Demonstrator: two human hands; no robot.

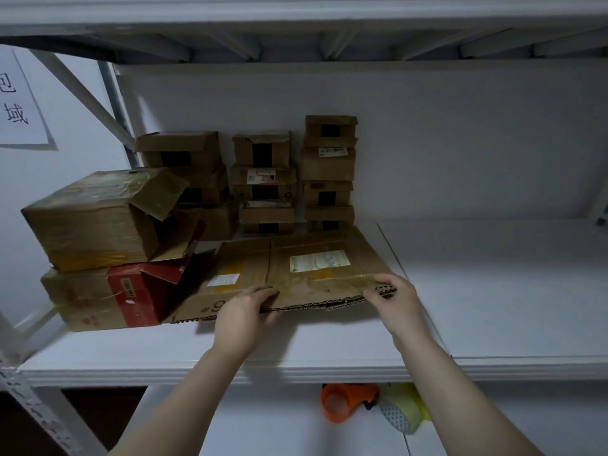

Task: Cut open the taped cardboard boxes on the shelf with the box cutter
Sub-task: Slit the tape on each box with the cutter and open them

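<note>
A flattened cardboard box (296, 271) with white labels and glossy tape lies on the white shelf (329, 343). My left hand (245, 311) grips its front edge near the "#9" marking, fingers on top. My right hand (393, 297) holds the front right corner. At the left, a brown taped box (95, 218) with an open end flap sits on a red and brown box (108, 296). Several small taped boxes (263, 179) are stacked against the back wall in three columns. No box cutter is visible.
The right half of the shelf (493, 291) holds nothing. On the lower shelf, an orange tape dispenser (345, 401) and a yellow-green item (403, 411) lie under the front lip. A paper sign (19, 100) hangs at upper left, beside a diagonal brace.
</note>
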